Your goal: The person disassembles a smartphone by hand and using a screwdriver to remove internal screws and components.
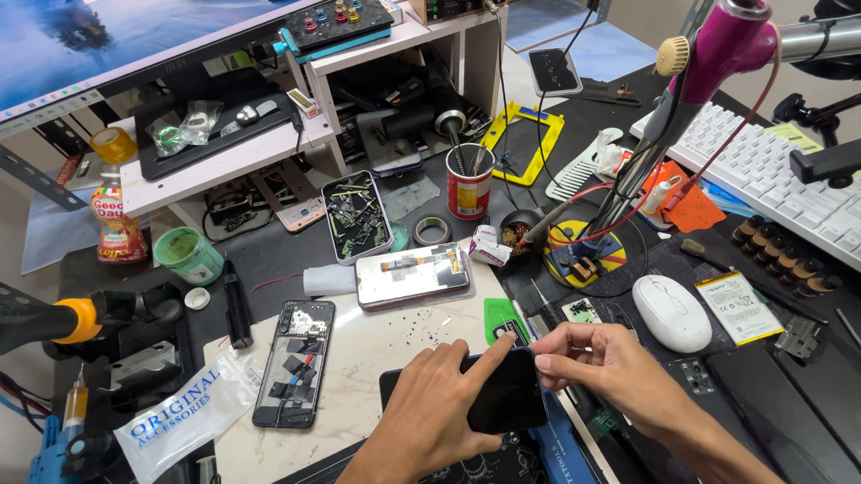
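A black phone screen [503,396] lies face up on the white work mat [377,346] near the front edge. My left hand [438,411] rests over its left part, with the index finger stretched to the top right corner. My right hand [600,360] pinches the right edge of the same screen with thumb and fingertips. To the left lies an opened phone body [295,362] with its insides showing. Another opened phone [413,275] lies behind the mat.
A white mouse [673,312], a phone battery [739,306] and a white keyboard [796,182] sit to the right. A red tin of tools [470,182], a tray of small parts [356,216], a green cup [185,253] and a plastic bag [181,413] surround the mat.
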